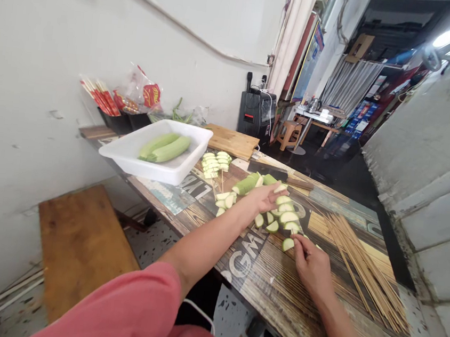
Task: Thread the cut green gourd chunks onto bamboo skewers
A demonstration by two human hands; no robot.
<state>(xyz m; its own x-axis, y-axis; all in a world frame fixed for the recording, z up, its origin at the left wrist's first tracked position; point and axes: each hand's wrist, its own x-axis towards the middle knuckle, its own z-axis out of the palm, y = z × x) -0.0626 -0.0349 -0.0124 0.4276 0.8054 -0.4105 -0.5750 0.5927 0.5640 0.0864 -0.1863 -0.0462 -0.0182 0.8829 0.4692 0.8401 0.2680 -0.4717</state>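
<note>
A pink sleeve point(130, 308) filled the bottom of the view, and both bare forearms reached out over the near edge of the bench point(261, 279). The left hand point(264, 197) lay flat, its fingers spread wide and straight, resting on the heap of squash slices point(286, 217) at the middle of the bench, just beside a partly cut squash point(247, 184). The right hand point(311, 263) sat closer to the near edge, its fingers drawn narrow, with the tips touching a single slice point(288, 244) at the edge of the heap. Whether they actually gripped it could not be told.

A loose pile of bamboo skewers point(360, 263) fanned out towards the right end of the bench. Already skewered slices point(215, 163) lay further along, near a white tray point(168, 170) at the left end, which held two whole squashes point(165, 149). A wooden cutting board point(232, 140) rested at the far edge.
</note>
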